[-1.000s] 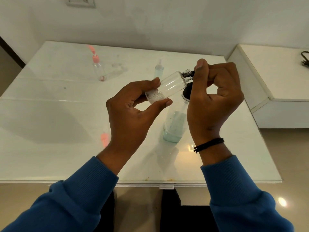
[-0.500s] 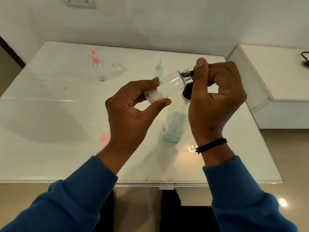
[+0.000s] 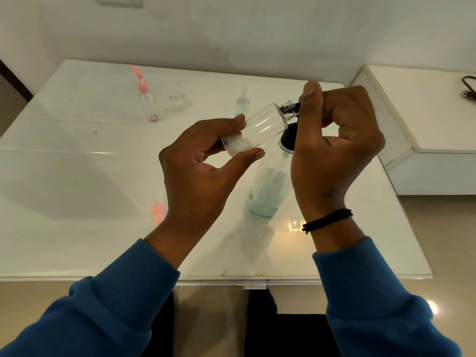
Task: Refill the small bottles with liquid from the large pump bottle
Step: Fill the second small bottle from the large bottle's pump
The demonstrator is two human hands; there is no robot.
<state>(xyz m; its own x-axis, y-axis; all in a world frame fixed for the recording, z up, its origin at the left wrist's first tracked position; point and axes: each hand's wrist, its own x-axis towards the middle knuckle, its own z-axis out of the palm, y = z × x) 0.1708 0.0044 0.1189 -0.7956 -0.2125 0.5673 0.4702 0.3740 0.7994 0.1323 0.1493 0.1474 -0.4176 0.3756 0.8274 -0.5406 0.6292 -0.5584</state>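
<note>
Nothing shifted since before | small bottle [image 3: 260, 127] pinched by left hand [image 3: 206, 171] | right hand [image 3: 332, 140] fingers clamped on black nozzle [image 3: 291, 108] | filling judged ongoing

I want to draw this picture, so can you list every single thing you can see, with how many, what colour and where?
small bottle: 1, clear with white foam at its bottom, tilted in the air between both hands
big bottle: 1, clear with pale green liquid and a black top, standing on the table under the hands
pink-capped bottle: 1, clear, flip cap open, far left of the table
pale bottle: 1, clear bluish, far middle of the table
pink thing: 1, on the table by the left wrist; too blurry to name
table: 1, white and glossy
white ledge: 1, to the right
wristband: 1, black, right wrist
sleeves: 2, blue
left hand: holds the small bottle's bottom
right hand: pinches a black part at its neck
</note>
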